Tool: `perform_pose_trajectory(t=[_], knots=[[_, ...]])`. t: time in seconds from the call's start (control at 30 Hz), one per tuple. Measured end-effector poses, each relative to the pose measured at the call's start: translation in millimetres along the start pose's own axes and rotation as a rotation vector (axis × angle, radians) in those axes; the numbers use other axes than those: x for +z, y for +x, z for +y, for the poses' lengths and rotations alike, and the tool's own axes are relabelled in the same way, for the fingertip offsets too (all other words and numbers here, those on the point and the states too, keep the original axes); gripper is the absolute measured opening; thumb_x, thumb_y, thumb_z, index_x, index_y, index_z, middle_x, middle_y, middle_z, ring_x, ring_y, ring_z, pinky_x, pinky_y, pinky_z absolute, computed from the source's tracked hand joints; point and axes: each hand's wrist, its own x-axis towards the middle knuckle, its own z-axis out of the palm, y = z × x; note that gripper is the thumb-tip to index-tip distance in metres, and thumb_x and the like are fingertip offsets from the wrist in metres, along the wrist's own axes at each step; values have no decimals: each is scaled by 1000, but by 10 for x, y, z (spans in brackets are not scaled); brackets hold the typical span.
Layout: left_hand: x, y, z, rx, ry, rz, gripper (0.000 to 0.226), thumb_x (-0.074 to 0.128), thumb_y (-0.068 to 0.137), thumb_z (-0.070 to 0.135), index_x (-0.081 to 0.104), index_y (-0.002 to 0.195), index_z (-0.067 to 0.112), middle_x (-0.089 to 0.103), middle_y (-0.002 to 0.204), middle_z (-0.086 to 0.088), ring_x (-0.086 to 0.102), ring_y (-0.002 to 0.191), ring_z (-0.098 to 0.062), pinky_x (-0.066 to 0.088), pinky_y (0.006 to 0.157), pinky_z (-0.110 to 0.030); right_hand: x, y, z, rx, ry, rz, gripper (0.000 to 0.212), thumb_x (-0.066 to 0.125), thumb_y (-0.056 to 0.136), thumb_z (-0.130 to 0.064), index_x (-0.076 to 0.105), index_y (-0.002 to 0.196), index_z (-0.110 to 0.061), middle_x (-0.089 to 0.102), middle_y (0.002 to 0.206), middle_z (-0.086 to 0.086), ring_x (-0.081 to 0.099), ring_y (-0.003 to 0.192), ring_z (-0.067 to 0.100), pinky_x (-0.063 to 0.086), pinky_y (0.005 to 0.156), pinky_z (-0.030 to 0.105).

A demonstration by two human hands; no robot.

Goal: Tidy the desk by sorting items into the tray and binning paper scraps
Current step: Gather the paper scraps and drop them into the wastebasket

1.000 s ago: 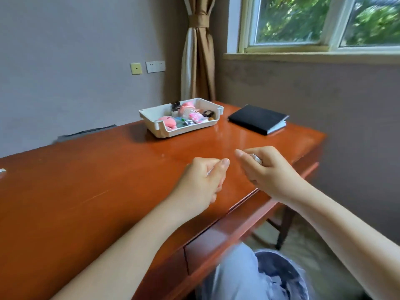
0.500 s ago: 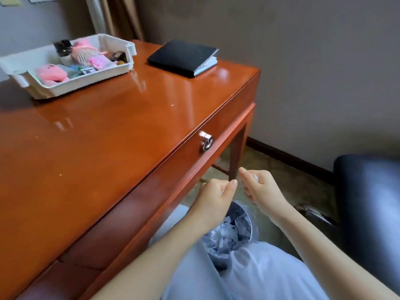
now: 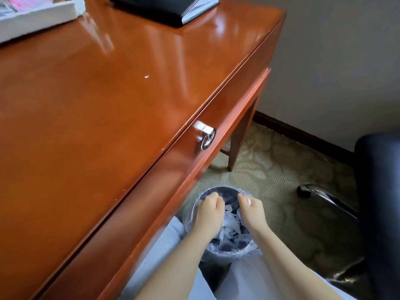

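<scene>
Both hands hover over a round bin (image 3: 218, 251) lined with clear plastic, standing on the floor beside the desk. My left hand (image 3: 208, 210) is a closed fist above the bin's left side; what it holds is hidden. My right hand (image 3: 252, 210) is curled over the right side, with a bit of white paper scrap (image 3: 248, 200) showing between its fingers. Crumpled white scraps (image 3: 229, 221) lie inside the bin. The white tray (image 3: 32, 17) with pink items sits at the desk's far left corner. A tiny white speck (image 3: 146, 76) lies on the desk top.
A black notebook (image 3: 160, 7) lies at the desk's far edge. The desk drawer has a metal ring pull (image 3: 205, 137). A black office chair (image 3: 378, 191) stands to the right on patterned carpet. My legs in light trousers are below the bin.
Both fists have moved from above the desk top, past its front edge, down over the bin. The view has tilted downward with them.
</scene>
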Motion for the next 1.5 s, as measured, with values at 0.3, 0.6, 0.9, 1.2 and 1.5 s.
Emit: perform_pose_trajectory(t=[0.3, 0.6, 0.9, 1.2, 1.5], knots=[[300, 344, -119, -61, 41, -166, 8, 34, 97, 12, 35, 101, 5, 46, 118, -19, 45, 86, -26, 43, 77, -42, 182, 225, 159, 82, -21, -13, 39, 48, 93, -15, 27, 59, -15, 27, 56, -1, 23, 53, 13, 22, 52, 27], [373, 414, -255, 16, 340, -271, 50, 34, 100, 26, 19, 146, 16, 17, 154, -1, 18, 141, -22, 17, 115, -41, 215, 234, 192, 71, -84, -111, 21, 50, 90, -6, 59, 109, -9, 61, 98, 1, 56, 93, 16, 43, 83, 27], [110, 153, -16, 180, 488, -289, 50, 27, 102, 27, 17, 148, 13, 13, 158, -1, 10, 146, -17, 7, 118, -41, -113, 124, -60, -72, -358, -182, 35, 45, 95, -13, 53, 129, -8, 58, 131, 5, 52, 121, 19, 35, 93, 21], [-652, -526, 643, 428, 640, -198, 41, 28, 101, 29, 34, 137, 10, 39, 144, -6, 31, 135, -24, 23, 111, -40, -723, -283, -928, -429, -701, -174, 31, 49, 95, -19, 57, 124, -12, 59, 128, 4, 52, 121, 21, 37, 100, 28], [-1621, -1524, 1170, 586, 694, -104, 43, 32, 100, 33, 38, 138, 17, 45, 140, -2, 40, 129, -21, 33, 108, -39, -940, -1191, -2029, -845, -783, -194, 20, 51, 94, -16, 67, 106, -14, 68, 103, -1, 64, 93, 15, 54, 83, 31]])
